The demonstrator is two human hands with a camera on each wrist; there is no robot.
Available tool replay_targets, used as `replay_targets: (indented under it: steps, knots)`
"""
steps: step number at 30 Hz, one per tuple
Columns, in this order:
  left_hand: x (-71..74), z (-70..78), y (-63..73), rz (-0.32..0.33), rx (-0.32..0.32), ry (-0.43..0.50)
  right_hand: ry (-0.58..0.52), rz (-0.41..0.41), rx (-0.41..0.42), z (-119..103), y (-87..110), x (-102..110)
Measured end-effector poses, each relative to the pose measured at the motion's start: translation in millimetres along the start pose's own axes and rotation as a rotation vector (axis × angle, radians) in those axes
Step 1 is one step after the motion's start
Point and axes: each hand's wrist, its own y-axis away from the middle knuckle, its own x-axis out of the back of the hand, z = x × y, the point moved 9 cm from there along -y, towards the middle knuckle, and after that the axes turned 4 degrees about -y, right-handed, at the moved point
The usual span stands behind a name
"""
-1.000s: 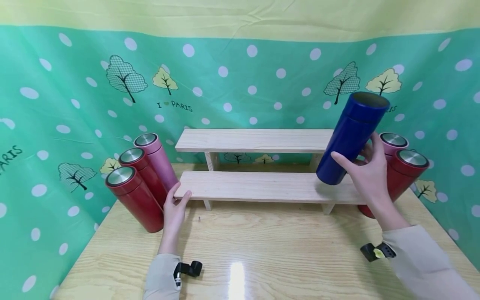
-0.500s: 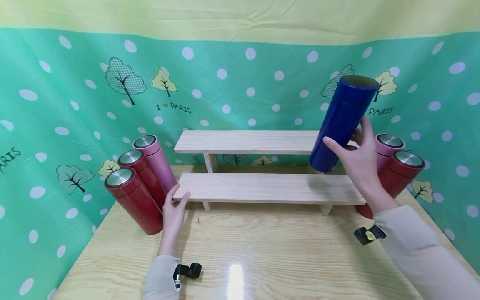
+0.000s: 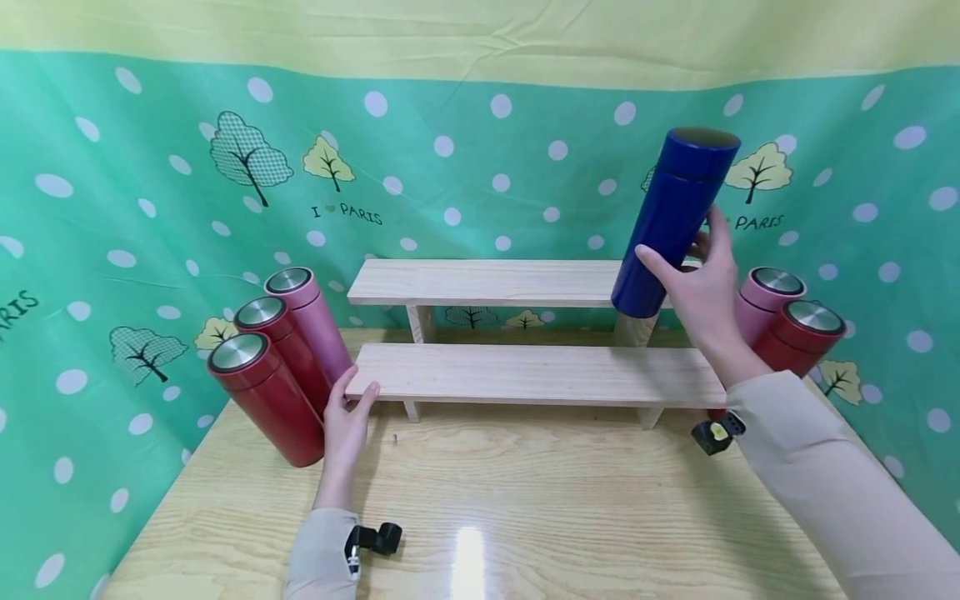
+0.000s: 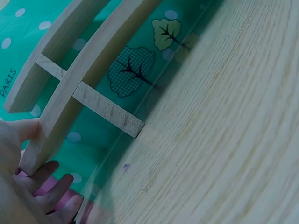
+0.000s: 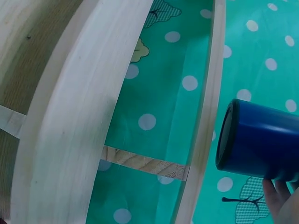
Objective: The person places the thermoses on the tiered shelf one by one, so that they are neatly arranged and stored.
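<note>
My right hand grips a blue thermos flask round its side, in the air in front of the right end of the upper wooden shelf board. The flask leans, its top to the right; the right wrist view shows the flask's base apart from the upper board. With thumb above and fingers beneath, my left hand pinches the left end of the lower shelf board. In the left wrist view those fingers curl under the board's end.
Two red thermos flasks and a pink one stand left of the two-tier shelf. Another pink flask and a red flask stand to its right. A green dotted curtain hangs behind the table.
My right hand has lifted the blue flask and carried it left and back, from over the lower board to the upper board. The left hand has stayed on the lower board's end.
</note>
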Motion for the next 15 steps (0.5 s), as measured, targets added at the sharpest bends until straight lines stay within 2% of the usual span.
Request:
replay_targets:
  steps: [15]
  knots:
    - [-0.1, 2.0, 1.3, -0.009, -0.004, 0.0, 0.037, -0.016, -0.039, 9, -27.3, -17]
